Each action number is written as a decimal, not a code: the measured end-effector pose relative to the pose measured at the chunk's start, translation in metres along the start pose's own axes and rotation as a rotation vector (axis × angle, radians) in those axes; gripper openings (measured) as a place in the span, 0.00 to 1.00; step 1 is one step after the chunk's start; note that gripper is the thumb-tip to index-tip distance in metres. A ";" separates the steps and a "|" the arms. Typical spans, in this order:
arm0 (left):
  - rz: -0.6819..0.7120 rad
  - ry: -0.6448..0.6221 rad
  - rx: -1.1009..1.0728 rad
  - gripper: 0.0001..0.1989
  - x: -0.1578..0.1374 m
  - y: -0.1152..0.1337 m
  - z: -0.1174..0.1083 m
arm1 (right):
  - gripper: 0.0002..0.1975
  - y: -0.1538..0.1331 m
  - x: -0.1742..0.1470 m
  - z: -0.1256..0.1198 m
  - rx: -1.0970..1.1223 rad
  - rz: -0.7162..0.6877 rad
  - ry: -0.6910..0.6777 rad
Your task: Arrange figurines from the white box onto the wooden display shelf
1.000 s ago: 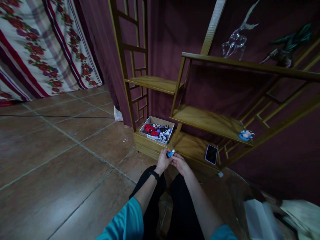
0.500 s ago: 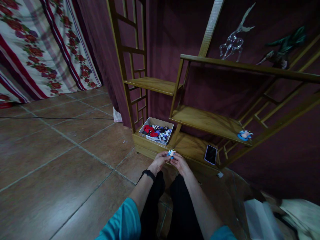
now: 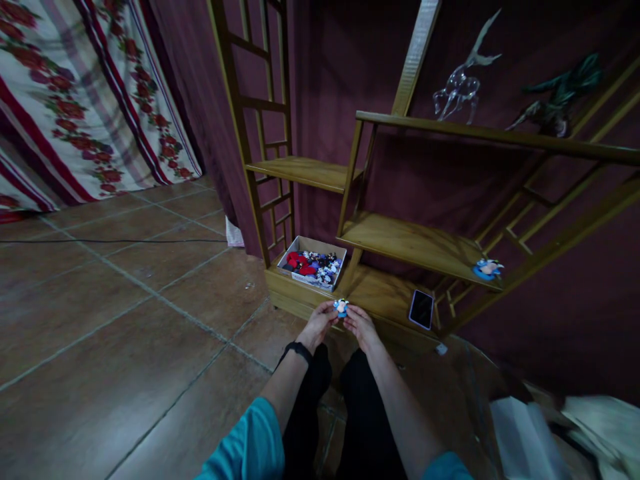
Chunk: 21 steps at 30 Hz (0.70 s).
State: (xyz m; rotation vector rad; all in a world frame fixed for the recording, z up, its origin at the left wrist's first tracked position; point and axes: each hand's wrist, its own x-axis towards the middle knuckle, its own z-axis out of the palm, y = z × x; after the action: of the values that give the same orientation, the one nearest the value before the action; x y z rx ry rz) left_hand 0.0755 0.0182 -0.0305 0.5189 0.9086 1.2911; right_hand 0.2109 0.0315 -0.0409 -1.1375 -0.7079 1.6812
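Note:
Between my hands is a small blue and white figurine [image 3: 341, 307] with a blue base. My left hand [image 3: 319, 324] grips it from the left, a dark band on the wrist. From the other side, the fingertips of my right hand [image 3: 361, 326] close on its edge. Just beyond my hands, a shallow box [image 3: 341, 267] full of small red, purple, black and white figures sits on the lowest level of the wooden shelf. A similar blue figurine [image 3: 488, 269] stands at the right end of the middle shelf board.
A phone [image 3: 421, 309] lies on the lower board [image 3: 380, 291] at the right. A clear deer ornament [image 3: 459, 90] and a dark green sculpture [image 3: 560, 100] stand on the top board [image 3: 480, 135]. White material [image 3: 530, 433] lies on the floor at lower right.
The figurine has turned slightly between my fingers and now appears more upright. Both hands stay in nearly the same place; the view has shifted a little.

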 end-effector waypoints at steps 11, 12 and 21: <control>-0.003 0.048 0.023 0.11 0.001 -0.002 -0.001 | 0.13 -0.001 -0.003 0.001 -0.007 -0.032 -0.020; -0.003 0.057 0.030 0.12 0.002 -0.003 -0.002 | 0.13 -0.001 -0.002 0.001 -0.005 -0.029 -0.023; 0.003 0.065 0.036 0.13 0.004 -0.004 -0.005 | 0.13 -0.004 -0.005 0.003 0.019 -0.024 -0.057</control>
State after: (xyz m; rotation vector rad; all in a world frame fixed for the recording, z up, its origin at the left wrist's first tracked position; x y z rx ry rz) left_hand 0.0741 0.0204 -0.0373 0.5096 0.9868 1.3025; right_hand 0.2100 0.0280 -0.0348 -1.0676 -0.7374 1.7023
